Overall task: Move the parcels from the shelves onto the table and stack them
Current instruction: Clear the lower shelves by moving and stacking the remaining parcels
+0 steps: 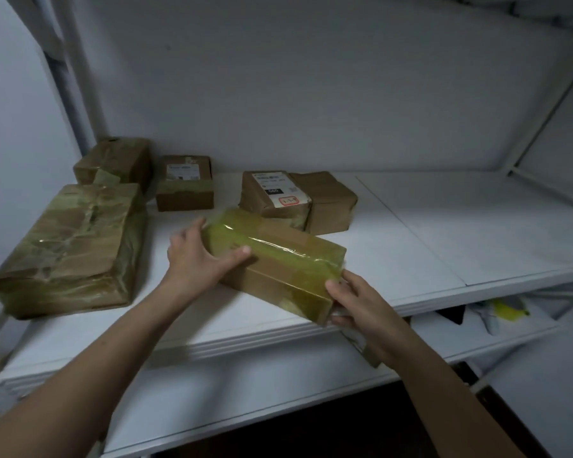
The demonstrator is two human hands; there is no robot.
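Evidently early: the left hand [202, 256] and right hand [354, 302] each keep a curled grip on one end of a long parcel [278, 259] at the shelf [411, 242] edge, other parcels [70, 249] wait behind, and no surface shows.

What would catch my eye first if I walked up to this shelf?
The left hand and right hand grip the two ends of a long taped parcel at the front of the white shelf. A big crumpled parcel lies at the shelf's left end, and a white-labelled parcel sits just behind the held one.
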